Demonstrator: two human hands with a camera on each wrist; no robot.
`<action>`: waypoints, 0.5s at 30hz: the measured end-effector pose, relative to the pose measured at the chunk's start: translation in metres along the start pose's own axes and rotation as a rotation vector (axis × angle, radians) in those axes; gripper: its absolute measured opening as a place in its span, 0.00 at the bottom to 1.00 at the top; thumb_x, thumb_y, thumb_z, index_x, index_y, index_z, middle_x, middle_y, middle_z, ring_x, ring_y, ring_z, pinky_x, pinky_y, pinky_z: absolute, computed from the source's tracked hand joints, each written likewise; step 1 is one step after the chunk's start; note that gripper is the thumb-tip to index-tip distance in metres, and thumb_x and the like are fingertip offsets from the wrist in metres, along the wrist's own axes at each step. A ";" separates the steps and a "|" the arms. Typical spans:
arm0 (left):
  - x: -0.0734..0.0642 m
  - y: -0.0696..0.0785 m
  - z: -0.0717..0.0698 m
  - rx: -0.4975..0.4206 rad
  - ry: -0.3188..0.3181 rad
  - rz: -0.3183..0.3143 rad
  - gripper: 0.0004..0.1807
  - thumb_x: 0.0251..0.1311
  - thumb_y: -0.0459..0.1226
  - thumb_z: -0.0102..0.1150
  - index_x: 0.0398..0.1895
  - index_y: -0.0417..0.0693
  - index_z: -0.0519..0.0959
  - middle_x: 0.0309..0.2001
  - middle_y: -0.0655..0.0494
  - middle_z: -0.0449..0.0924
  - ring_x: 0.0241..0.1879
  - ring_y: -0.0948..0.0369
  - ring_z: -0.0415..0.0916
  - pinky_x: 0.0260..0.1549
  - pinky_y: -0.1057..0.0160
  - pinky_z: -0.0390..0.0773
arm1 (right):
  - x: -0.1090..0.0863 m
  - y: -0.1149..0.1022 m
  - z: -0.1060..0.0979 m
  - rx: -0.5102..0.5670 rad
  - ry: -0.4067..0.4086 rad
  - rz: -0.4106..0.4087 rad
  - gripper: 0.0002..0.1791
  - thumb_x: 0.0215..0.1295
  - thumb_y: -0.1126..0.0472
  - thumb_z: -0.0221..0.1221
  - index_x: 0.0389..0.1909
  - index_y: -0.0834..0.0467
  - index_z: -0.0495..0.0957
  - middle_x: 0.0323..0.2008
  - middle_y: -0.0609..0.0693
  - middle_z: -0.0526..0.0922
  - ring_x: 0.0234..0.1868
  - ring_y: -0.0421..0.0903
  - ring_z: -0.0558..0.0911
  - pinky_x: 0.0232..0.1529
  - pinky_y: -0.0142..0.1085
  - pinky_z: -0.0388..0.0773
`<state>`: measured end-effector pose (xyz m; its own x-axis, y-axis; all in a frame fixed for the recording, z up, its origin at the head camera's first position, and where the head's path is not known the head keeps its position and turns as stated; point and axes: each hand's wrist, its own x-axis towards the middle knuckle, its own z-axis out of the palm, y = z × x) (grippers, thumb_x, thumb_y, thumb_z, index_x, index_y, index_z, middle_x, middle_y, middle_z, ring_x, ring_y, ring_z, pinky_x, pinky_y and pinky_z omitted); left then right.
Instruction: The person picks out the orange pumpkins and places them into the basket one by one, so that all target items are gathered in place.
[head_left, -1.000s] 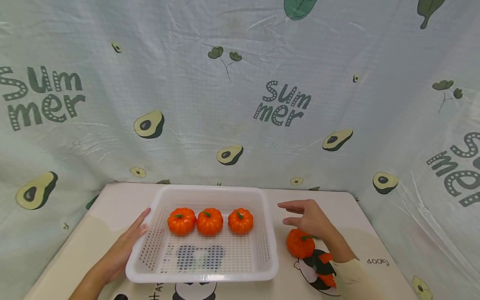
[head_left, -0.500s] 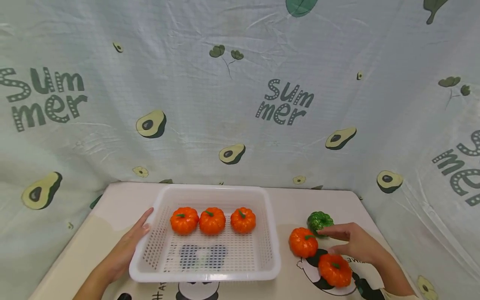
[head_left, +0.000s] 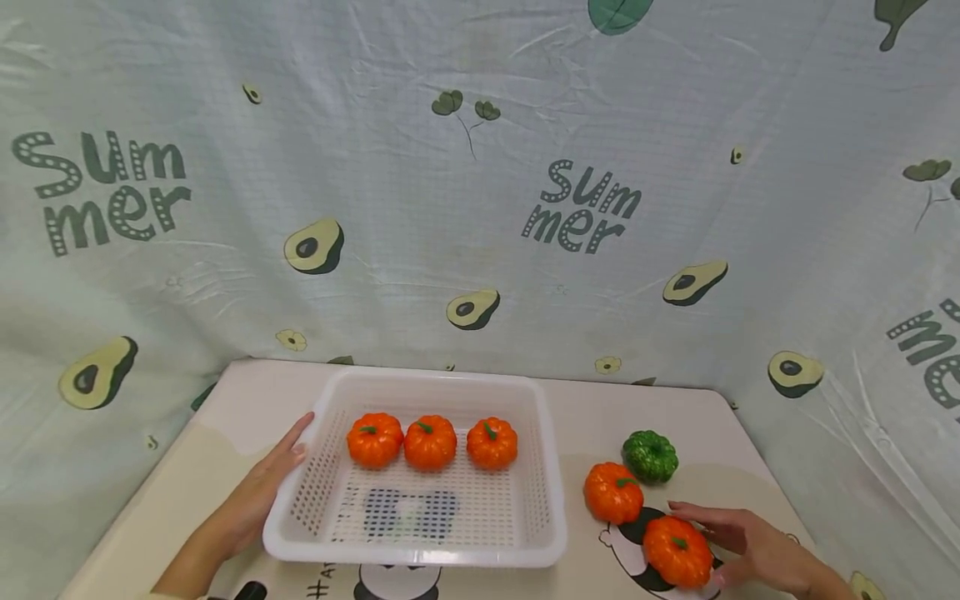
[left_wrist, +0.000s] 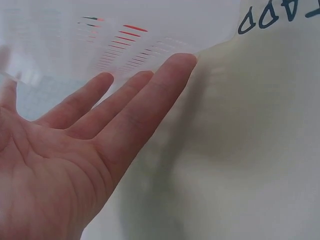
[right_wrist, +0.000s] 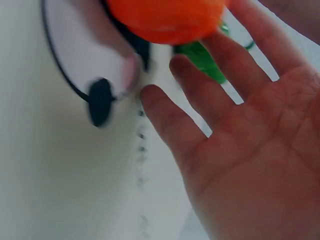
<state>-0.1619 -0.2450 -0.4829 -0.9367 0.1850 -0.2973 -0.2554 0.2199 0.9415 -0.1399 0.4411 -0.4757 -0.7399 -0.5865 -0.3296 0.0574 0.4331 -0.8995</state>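
A white perforated plastic basket (head_left: 416,554) stands on the table with a row of three small orange pumpkins (head_left: 430,443) inside. My left hand (head_left: 255,500) rests along the basket's left side, fingers straight; the left wrist view shows the fingertips (left_wrist: 180,62) right at the basket wall. To the right of the basket my right hand (head_left: 757,546) spreads around the right side of an orange pumpkin (head_left: 677,552), fingers extended. In the right wrist view that pumpkin (right_wrist: 170,20) lies just past the fingertips, the palm bare.
Another orange pumpkin (head_left: 613,493) and a green pumpkin (head_left: 650,457) sit on the table beyond the right hand. The table (head_left: 585,408) has printed cartoon figures. A pale curtain (head_left: 390,208) with avocado prints hangs along its back and sides.
My right hand has moved right and toward me, from beside the basket past the green pumpkin to the nearest orange one. My left hand stays at the basket. The view has shifted slightly.
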 end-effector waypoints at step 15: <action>-0.002 0.000 0.002 -0.005 0.002 0.018 0.37 0.82 0.57 0.33 0.86 0.69 0.33 0.86 0.41 0.32 0.76 0.38 0.59 0.62 0.49 0.79 | 0.018 -0.005 0.002 0.084 0.066 0.102 0.45 0.47 0.74 0.70 0.73 0.67 0.70 0.63 0.45 0.85 0.55 0.30 0.83 0.54 0.24 0.80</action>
<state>-0.1593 -0.2431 -0.4828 -0.9415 0.1869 -0.2803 -0.2399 0.2122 0.9473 -0.1525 0.4272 -0.4777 -0.7697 -0.4950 -0.4033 0.1885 0.4274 -0.8842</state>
